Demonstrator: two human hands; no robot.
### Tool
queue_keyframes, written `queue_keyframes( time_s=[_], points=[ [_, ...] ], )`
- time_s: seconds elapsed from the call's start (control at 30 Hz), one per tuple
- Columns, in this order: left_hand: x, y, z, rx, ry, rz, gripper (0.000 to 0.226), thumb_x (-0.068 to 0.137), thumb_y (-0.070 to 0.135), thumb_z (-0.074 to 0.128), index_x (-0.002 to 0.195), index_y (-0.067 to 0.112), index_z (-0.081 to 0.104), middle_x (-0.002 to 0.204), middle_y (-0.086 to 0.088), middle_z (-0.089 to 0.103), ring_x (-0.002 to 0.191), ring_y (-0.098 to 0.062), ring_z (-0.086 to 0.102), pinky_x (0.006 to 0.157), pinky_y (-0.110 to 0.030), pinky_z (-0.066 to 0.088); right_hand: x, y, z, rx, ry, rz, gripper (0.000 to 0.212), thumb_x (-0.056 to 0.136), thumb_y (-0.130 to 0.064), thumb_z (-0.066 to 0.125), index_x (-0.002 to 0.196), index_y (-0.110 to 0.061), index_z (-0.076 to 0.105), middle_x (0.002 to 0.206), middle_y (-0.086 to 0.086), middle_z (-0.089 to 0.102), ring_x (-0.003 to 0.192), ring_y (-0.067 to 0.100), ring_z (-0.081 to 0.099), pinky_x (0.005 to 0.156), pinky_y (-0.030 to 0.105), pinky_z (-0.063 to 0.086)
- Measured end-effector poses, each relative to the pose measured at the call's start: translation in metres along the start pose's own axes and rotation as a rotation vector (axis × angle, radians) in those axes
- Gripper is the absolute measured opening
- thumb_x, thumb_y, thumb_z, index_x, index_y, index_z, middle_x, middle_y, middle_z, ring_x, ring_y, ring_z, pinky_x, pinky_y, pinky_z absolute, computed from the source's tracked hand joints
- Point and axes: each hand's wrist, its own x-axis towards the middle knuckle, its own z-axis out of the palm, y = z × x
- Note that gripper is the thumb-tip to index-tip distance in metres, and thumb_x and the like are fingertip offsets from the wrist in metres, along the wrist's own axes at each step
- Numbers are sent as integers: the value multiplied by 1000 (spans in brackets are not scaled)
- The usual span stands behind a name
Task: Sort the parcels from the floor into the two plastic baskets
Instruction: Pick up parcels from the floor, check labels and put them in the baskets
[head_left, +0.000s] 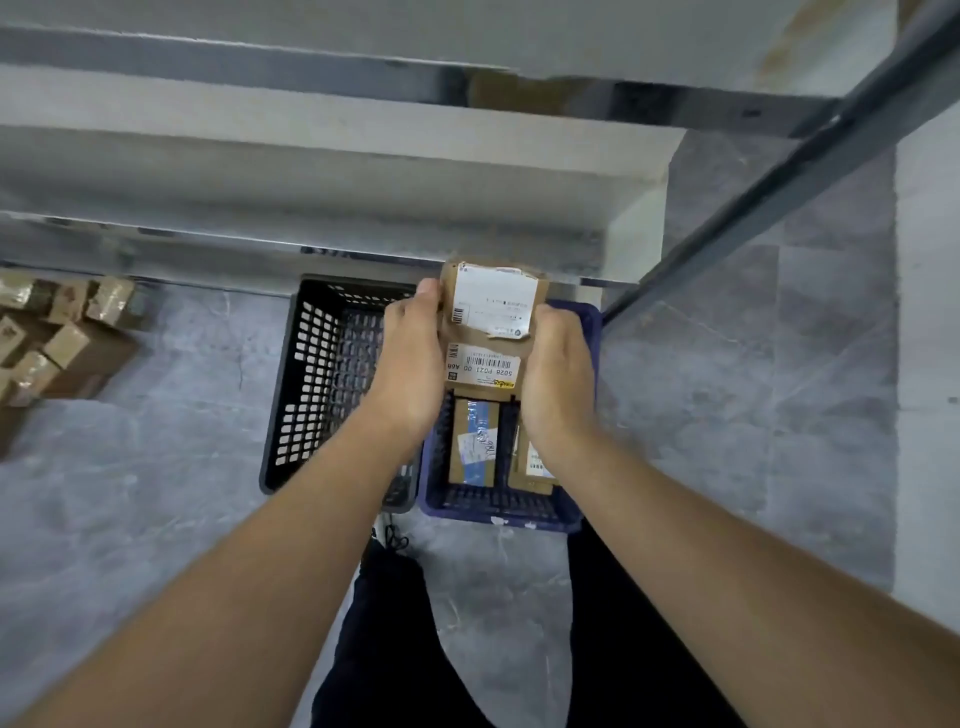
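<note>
Black trousers (395, 649) are seen nearest, at the lower edge, over a grey tiled floor (727, 415). Two bare forearms are stretched forward from the lower corners and drawn together toward the middle, with both wrists held nearly straight.

The left hand (410, 358) is shown with its back up and is set against the left edge of a cardboard parcel (491, 332). Its thumb is laid along the far left corner, and its fingers are hidden under the box. The right hand (558, 374) is wrapped round the right edge, also back up, with the fingertips out of sight. The parcel is thus gripped between both hands and held flat in the air, label side up. A large white label is carried on its far half and a smaller barcode label on its near half, with the print turned upside down to the viewer.

Below the parcel a blue basket (498, 512) is set on the floor, and the parcel is held above its far part. Two parcels are laid side by side inside it, one with blue tape (472, 441) and one partly covered by the right wrist (535, 467). A black basket (306, 384) is placed just beside it on the left, their walls touching or nearly so.

Farther left, a pile of parcels (57, 343) is heaped on the floor. Beyond the baskets, grey metal shelving (363, 171) is seen from above.
</note>
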Motion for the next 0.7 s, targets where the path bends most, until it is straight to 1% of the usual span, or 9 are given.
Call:
queue_keyframes(
  time_s=[0.07,0.13,0.2,0.27,0.33,0.43,0.57,0.63,0.7],
  points=[
    [22,-21,2,18,-10,-13,69,84,78,27,130,36,57,130,10,63,121,-6,58,107,-41,44,20,21,17,-5,-4,44,67,88,-69,33,113,-19,71,109,1,76,103,18,70,95,44,55],
    [49,-42,2,20,-27,-20,48,101,61,25,106,38,66,108,15,73,108,-6,65,104,-40,49,45,52,32,-6,-10,80,75,84,-69,34,114,-10,69,112,13,75,106,34,70,96,59,56],
    [74,-65,2,23,-35,-56,49,106,53,25,96,35,68,99,15,74,104,-10,67,102,-43,51,67,79,46,22,-14,109,78,83,-66,37,115,0,65,116,25,71,110,49,67,94,67,57],
    [98,-91,2,28,-40,-93,52,99,64,28,111,35,69,112,11,72,111,-13,66,104,-46,49,84,97,57,49,-21,190,78,78,-69,39,116,-8,70,116,18,75,111,42,71,99,64,58],
    [123,-122,3,14,-49,-127,54,99,64,27,121,34,67,118,7,71,109,-10,65,104,-43,49,100,119,67,92,-40,243,79,75,-73,40,117,-16,73,115,9,79,110,33,74,101,56,60],
    [161,-161,10,-27,-70,-145,55,103,57,27,125,29,68,105,7,74,94,-9,69,99,-42,53,130,153,78,100,-51,273,63,95,-61,41,119,-14,74,111,5,81,108,29,75,87,43,61],
    [206,-206,20,-25,-9,-163,61,103,60,25,142,27,58,110,16,65,98,0,61,99,-39,50,167,197,92,103,-65,316,60,95,-64,40,124,-24,74,117,-4,80,108,17,72,82,33,51],
    [221,-227,28,-25,-2,-176,56,106,56,25,140,25,58,109,15,64,94,2,60,89,-32,50,187,219,97,90,-57,332,55,105,-57,38,122,-22,75,115,-3,81,107,19,74,79,34,53],
    [230,-243,38,-33,-22,-204,49,106,55,26,122,29,65,105,13,66,95,-5,64,86,-31,52,201,237,98,92,-49,366,57,107,-54,35,122,-17,75,115,4,81,109,24,74,86,40,57]
  ],
)
